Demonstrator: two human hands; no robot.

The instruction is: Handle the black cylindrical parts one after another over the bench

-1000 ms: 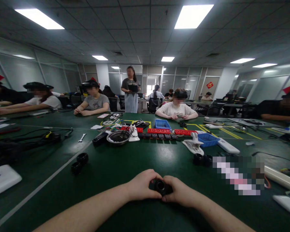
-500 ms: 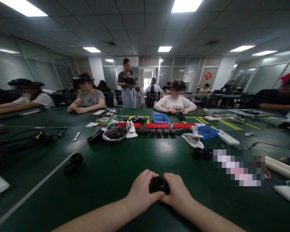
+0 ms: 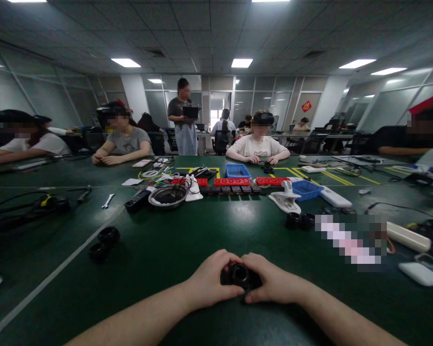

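Note:
Low over the near middle of the green table, a black round part with a hole in its top [image 3: 240,273] sits between my two hands. My left hand [image 3: 213,278] curls around its left side, thumb along the near side. My right hand [image 3: 274,279] closes on the dark piece from the right, its thumb lower and apart from the left thumb. Dark shapes beside the hole are partly hidden by the fingers, so I cannot tell whether they belong to the same part.
Two black round pieces [image 3: 108,234] lie at left, and another black pair [image 3: 293,220] at right. A white clip stand [image 3: 286,198], a blue tray [image 3: 305,191], red socket strips [image 3: 232,181], a metal bowl [image 3: 168,205] and a wrench [image 3: 108,201] lie farther off. Co-workers sit across.
My right thumb has come away from the left thumb, and the right hand has shifted slightly right. The whole view has tilted and turned a little.

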